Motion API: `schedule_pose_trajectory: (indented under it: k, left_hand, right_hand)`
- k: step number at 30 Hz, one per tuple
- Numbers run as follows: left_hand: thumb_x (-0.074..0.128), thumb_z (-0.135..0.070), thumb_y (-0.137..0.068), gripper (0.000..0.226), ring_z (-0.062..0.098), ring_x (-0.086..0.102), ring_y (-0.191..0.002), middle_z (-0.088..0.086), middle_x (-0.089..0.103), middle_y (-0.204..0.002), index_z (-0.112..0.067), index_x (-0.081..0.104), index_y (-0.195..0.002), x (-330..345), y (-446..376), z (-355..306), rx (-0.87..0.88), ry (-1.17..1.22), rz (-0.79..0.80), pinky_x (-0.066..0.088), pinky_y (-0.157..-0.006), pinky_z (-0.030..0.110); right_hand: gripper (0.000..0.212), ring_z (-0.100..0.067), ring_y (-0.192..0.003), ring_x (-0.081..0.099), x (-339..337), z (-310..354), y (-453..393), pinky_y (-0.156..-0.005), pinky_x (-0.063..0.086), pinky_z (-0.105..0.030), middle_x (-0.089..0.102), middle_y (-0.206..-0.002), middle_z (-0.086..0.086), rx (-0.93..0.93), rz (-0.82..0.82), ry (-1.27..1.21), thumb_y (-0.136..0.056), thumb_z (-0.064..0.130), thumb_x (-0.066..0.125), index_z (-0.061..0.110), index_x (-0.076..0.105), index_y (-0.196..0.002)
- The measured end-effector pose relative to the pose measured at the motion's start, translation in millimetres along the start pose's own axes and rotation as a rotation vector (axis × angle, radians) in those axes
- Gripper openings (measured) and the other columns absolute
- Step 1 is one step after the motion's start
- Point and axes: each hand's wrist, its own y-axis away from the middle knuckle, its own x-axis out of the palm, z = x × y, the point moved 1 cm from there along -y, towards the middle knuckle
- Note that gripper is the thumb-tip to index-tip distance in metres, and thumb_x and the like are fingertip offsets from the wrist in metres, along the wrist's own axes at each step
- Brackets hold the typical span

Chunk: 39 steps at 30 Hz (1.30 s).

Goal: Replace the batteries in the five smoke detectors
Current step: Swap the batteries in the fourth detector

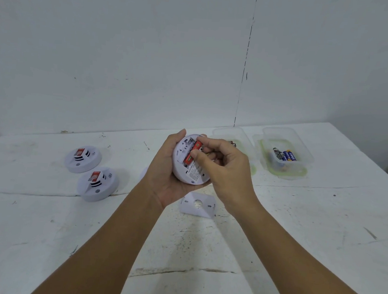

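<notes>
My left hand [163,179] grips a round white smoke detector [194,172] above the table, its back turned up toward me. A red battery [192,153] lies in its open compartment. My right hand [224,162] pinches that battery with thumb and curled fingers. Two more white detectors lie face up at the left, one [83,159] behind the other [97,183], each with a red label. A white mounting plate [198,204] lies on the table just below my hands.
Two clear plastic tubs stand at the back right: the right tub [286,153] holds several blue and black batteries, the left tub [232,138] holds a few dark ones. The white table [297,234] is scuffed and cracked. A bare wall rises behind.
</notes>
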Motion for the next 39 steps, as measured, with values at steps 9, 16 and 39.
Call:
schedule_pose_trajectory:
  k: [9,16,39]
  left_hand:
    - [0.055,-0.049,-0.096,0.037,0.022,0.072,-0.084,0.003,0.072,-0.094,-0.018,0.073,-0.105,4.6,-6.6,-5.3,0.059,-0.077,-0.077,0.06,-0.078,0.036]
    - [0.055,-0.049,-0.098,0.037,0.021,0.072,-0.081,0.004,0.072,-0.093,-0.019,0.069,-0.114,0.0,-11.4,-0.1,0.049,-0.091,-0.102,0.061,-0.071,0.033]
    - [0.059,-0.052,-0.096,0.038,0.035,0.066,-0.102,0.011,0.077,-0.103,-0.018,0.075,-0.102,-21.3,-68.0,-6.1,0.025,-0.059,-0.157,0.044,-0.112,0.056]
  right_hand:
    - [0.036,-0.009,-0.087,0.062,3.8,-7.1,4.9,-0.078,0.048,-0.015,0.062,-0.092,0.005,-0.276,-0.029,0.37,-0.095,0.027,0.075,0.022,0.072,-0.13]
    - [0.036,-0.012,-0.079,0.054,6.5,-19.2,5.7,-0.071,0.049,-0.029,0.055,-0.08,0.004,-0.348,-0.019,0.484,-0.099,0.031,0.065,0.018,0.071,-0.131]
    - [0.022,-0.005,-0.092,0.059,-81.7,-40.1,-105.6,-0.074,0.038,-0.007,0.071,-0.104,0.009,0.107,0.215,0.929,-0.103,0.014,0.06,0.02,0.077,-0.116]
